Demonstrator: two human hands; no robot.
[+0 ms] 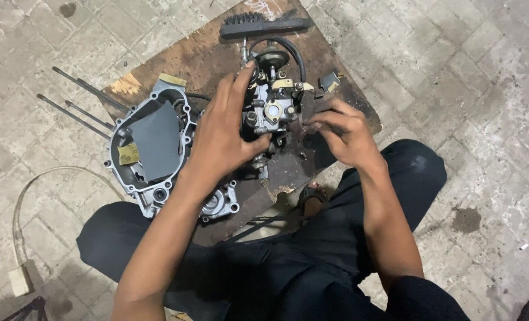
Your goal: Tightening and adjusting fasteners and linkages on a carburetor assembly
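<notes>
Head view: carburetor [271,107] mid-board [217,47], upright, long axis running away from body. Left hand [220,139] clasped on its left flank, index raised along body, thumb under. Right hand [344,134] just right of it, fingertips [312,122] pinched, touching right side; pinched part too small to tell. Left nearer. Engine cover [151,148] crowds left; brush [264,25] beyond at far edge; rods [77,107] far left. Open room on board right of carburetor.
</notes>
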